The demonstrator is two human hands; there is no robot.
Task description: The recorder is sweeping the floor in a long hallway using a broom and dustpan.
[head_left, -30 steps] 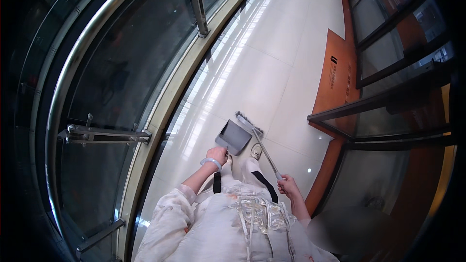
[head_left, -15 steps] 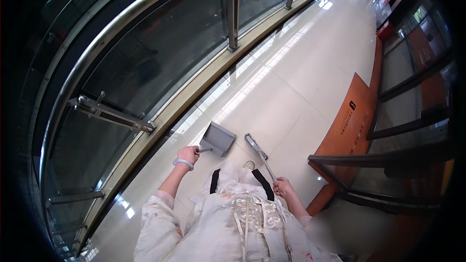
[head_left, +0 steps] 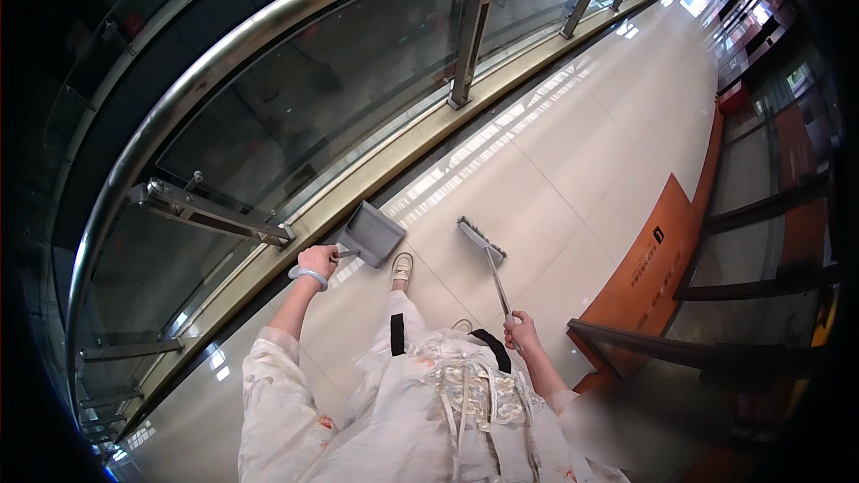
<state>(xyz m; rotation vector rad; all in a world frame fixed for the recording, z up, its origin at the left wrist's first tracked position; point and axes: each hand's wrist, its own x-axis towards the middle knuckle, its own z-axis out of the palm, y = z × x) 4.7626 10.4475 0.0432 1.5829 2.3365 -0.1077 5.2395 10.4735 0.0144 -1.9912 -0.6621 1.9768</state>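
Observation:
My left hand, with a pale bangle at the wrist, is closed round the handle of a grey dustpan. The pan hangs low at the left, close to the railing's base; whether it touches the floor I cannot tell. In my right hand is the grey handle of a broom. Its wide head with dark bristles is held out ahead over the pale tiles, to the right of the dustpan and apart from it. My left shoe shows between the two tools.
A glass railing with a steel handrail and a low beige kerb runs along the left. At the right stand an orange panel and dark-framed glass. Glossy tiled floor stretches far ahead.
The dustpan and my left hand have shifted left, toward the railing. The broom head has swung forward and turned. My left foot has stepped out into view, and the scene has shifted around me.

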